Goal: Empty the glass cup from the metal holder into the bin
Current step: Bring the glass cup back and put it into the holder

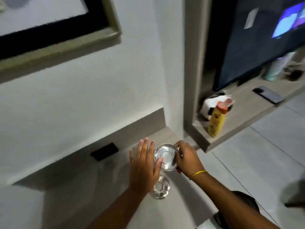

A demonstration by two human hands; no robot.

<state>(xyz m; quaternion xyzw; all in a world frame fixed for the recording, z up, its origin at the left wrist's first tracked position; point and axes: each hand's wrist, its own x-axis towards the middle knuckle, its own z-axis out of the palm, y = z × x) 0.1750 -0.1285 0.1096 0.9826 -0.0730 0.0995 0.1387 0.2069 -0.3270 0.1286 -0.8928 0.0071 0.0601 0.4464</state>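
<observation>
Low in the middle of the frame, a clear round glass cup (166,157) was seen from straight above, its rim and thick base showing as pale concentric rings. Whether anything lay inside it could not be told. The right hand (187,158) was closed around the cup's right side, fingers curled over the rim, a thin yellow band (198,173) around the wrist. The left hand (144,166) was spread flat, fingers apart and gripping nothing, its thumb just touching the cup's left edge. Just below the cup, partly hidden by the left wrist, stood a second clear, lobed glass piece (160,187); what it was could not be told.

Both sat over a smooth grey ledge (102,179) running along a plain white wall (99,96), with a black rectangular socket plate (104,151) on the low upstand. At upper left hung a dark-bordered picture in a grey frame (113,27). To the right, a grey shelf (244,111) held a yellow bottle with an orange cap (217,119), a white crumpled bag (212,101), a dark phone (268,97) and a large lit screen (264,38). Pale floor tiles (264,154) filled the lower right, all somewhat blurred.
</observation>
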